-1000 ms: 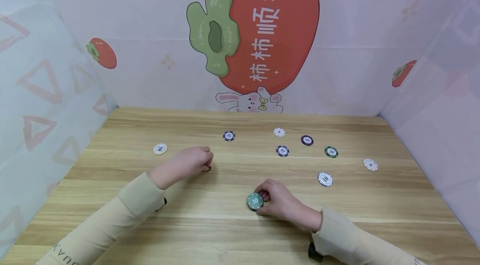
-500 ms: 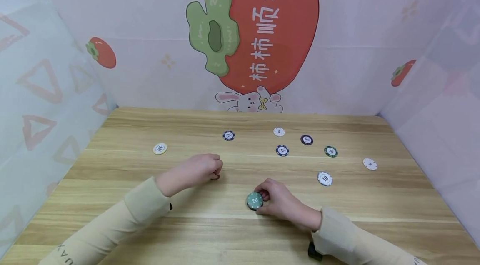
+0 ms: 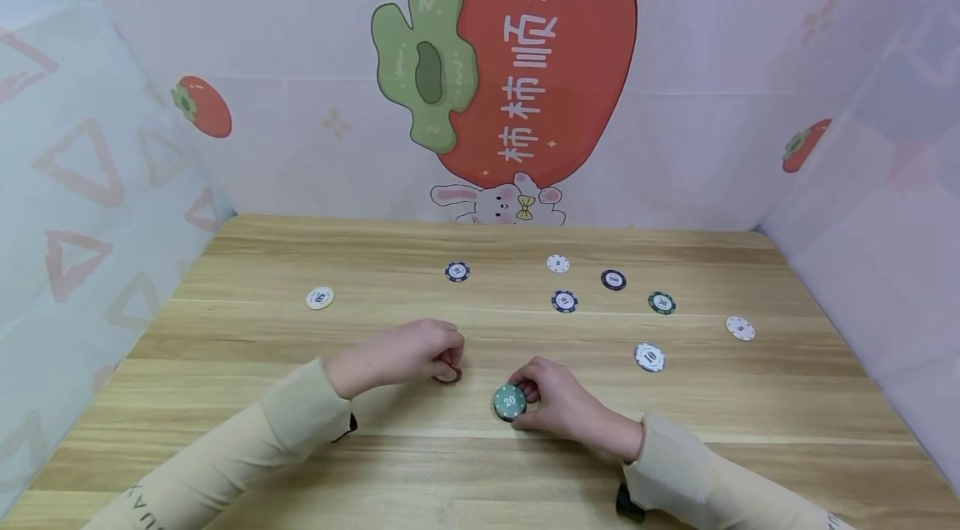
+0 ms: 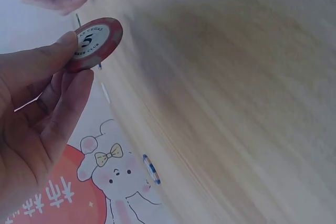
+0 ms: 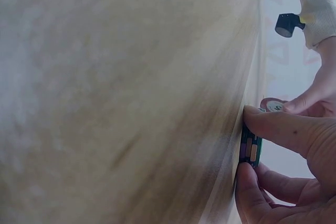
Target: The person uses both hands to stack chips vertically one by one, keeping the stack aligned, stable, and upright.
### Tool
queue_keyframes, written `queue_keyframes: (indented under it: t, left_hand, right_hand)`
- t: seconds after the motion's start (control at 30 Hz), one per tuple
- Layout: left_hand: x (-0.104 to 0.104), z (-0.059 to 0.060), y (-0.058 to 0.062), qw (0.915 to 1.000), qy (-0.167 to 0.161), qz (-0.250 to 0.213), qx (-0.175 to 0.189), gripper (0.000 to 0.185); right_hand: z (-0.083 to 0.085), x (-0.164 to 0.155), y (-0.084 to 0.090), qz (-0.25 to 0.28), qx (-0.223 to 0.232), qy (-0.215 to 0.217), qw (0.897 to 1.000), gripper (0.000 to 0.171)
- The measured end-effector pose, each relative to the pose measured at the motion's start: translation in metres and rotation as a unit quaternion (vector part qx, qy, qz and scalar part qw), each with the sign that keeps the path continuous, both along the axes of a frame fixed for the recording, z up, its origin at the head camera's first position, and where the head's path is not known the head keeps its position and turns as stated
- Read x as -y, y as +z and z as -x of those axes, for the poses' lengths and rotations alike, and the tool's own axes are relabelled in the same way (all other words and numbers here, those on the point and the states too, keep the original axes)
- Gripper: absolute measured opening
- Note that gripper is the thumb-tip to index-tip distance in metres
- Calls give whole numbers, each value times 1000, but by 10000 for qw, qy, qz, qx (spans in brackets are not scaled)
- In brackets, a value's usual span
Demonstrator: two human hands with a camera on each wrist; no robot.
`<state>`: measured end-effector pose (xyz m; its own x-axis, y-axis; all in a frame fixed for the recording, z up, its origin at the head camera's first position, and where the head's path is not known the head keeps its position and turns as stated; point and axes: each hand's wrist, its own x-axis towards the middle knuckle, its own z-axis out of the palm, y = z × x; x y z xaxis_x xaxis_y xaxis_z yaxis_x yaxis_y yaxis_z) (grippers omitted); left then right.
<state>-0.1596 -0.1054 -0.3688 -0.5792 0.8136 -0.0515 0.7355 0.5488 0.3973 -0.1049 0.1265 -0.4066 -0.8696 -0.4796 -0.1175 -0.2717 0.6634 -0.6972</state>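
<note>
- Left hand: pinches a red chip marked 5 between thumb and fingers. Chip is tilted with its face clear of the fingers, edge-gripped, probably so it can be laid flat without the fingers getting under it.
- In the head view the red chip sits low at the left fingertips, at or just above the table; can't tell if it touches the wood.
- Right hand: fingers curled round a green chip marked 20, thumb and fingertips on its rim.
- Right wrist view shows the green item edge-on with banded sides, resting on the wood. Looks thicker than one chip, so maybe a short stack, steadied by the grip; count not readable.
- Red chip is just left of the green one, near but apart.
- Loose chips lie flat and scattered further back: cream 50 chip well to the left, blue chip, second blue chip, dark chip, green 20 chip, white 10 chip, and two small white chips. None touch each other.
</note>
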Motion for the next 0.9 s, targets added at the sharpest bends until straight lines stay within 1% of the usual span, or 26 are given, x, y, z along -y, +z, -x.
queue_keyframes:
  t: [0.1, 0.2, 0.3, 0.4, 0.53, 0.67, 0.77, 0.87, 0.9]
  left_hand:
    - [-3, -1, -1, 9999, 18, -84, 121, 19]
    - [-6, -2, -4, 9993, 165, -184, 266, 17]
    - [-9, -4, -6, 9970, 383, -349, 578, 16]
    - [-11, -6, -6, 9914, 596, -609, 994, 15]
    - [-14, -8, -7, 9809, 891, -893, 1482, 13]
    - [-17, -10, -9, 9676, 1151, -1090, 1964, 10]
    - [-19, -12, -11, 9577, 1325, -1228, 2238, 8]
    - [-23, -12, -15, 9442, 1534, -1395, 2561, 6]
    - [-24, -13, -16, 9378, 1616, -1467, 2701, 6]
  right_hand:
    - [0, 1, 0, 18, -44, 1, 10000, 37]
    - [0, 1, 0, 26, -88, 15, 10000, 38]
    - [0, 1, 0, 22, -115, 30, 9999, 38]
    - [0, 1, -1, 9, -110, 23, 9999, 38]
    - [0, 1, -1, 15, -74, 20, 10000, 37]
    - [1, 1, -1, 27, -70, 31, 10000, 37]
    - [1, 0, -2, 25, -80, 29, 10000, 37]
    - [1, 0, -2, 1, -76, 12, 10000, 37]
    - [1, 0, -2, 5, -88, 14, 10000, 38]
